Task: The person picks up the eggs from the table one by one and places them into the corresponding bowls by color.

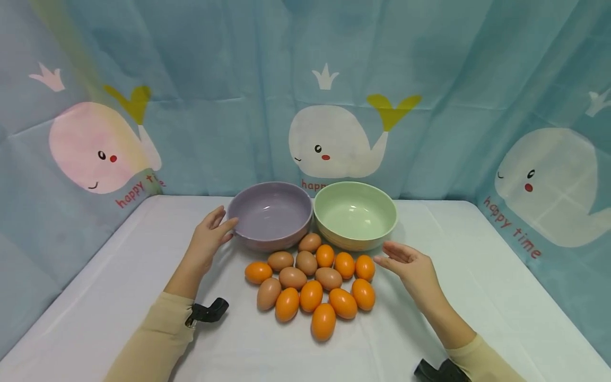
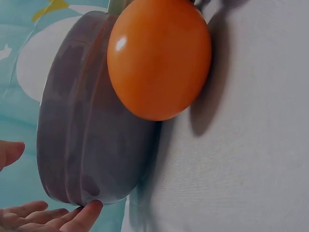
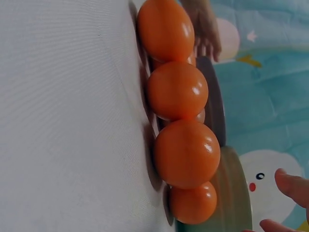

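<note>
Left hand (image 1: 208, 237), fingers loose, gripped nothing at left side of purple bowl (image 1: 272, 217); right hand (image 1: 411, 269), likewise empty, was right of green bowl (image 1: 355, 212). Orange eggs (image 1: 311, 296) and brown eggs (image 1: 293, 277) lay nearer.

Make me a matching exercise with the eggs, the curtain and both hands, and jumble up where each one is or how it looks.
Column one:
1. Left hand
2. Eggs
3. Curtain
4. Right hand

Column two:
A. Near the right side of the green bowl
B. Printed with whales
C. At the left side of the purple bowl
D. Grouped in front of both bowls

Right pairs: 1-C, 2-D, 3-B, 4-A.
</note>
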`<control>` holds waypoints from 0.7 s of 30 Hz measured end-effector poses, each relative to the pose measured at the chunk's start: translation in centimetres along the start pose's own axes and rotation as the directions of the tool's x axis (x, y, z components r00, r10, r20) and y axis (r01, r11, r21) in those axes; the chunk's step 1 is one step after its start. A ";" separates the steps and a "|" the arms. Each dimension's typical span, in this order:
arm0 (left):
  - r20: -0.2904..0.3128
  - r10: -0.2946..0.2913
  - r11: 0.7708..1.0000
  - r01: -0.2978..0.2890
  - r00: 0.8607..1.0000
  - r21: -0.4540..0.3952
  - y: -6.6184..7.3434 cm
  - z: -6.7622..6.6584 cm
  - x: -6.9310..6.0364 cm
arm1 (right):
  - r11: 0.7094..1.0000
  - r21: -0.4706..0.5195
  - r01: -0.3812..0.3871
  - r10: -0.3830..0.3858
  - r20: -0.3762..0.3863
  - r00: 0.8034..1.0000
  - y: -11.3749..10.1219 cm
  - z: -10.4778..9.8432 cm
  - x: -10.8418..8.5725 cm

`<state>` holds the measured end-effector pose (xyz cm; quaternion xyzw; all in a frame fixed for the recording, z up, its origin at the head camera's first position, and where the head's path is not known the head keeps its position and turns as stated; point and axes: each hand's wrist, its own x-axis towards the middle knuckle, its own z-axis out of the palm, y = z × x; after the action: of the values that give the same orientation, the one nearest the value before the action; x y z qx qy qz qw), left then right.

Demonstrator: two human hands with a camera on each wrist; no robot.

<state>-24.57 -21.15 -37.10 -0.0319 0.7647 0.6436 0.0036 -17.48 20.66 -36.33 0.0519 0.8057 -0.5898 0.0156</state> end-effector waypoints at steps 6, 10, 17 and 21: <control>0.005 -0.001 0.999 0.001 1.000 -0.050 -0.4 0.2 0.1 | 1.000 -0.012 -0.019 0.019 -0.005 1.000 0.3 0.3 0.6; 0.016 0.001 0.997 0.000 1.000 -0.075 -0.6 0.2 0.2 | 0.999 -0.027 -0.036 0.036 0.008 0.999 0.6 0.7 0.9; 0.014 0.009 0.993 -0.007 1.000 -0.118 -1.2 0.1 0.3 | 0.997 -0.075 -0.018 0.023 0.060 0.998 1.6 1.2 1.2; 0.010 0.025 0.991 -0.023 1.000 -0.133 -1.8 0.1 0.4 | 0.997 -0.068 -0.024 0.029 0.073 0.997 2.0 1.3 1.3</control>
<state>-24.85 -21.36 -38.88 -0.0190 0.7204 0.6932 -0.0018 -18.63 20.11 -38.74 0.0404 0.8233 -0.5635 0.0549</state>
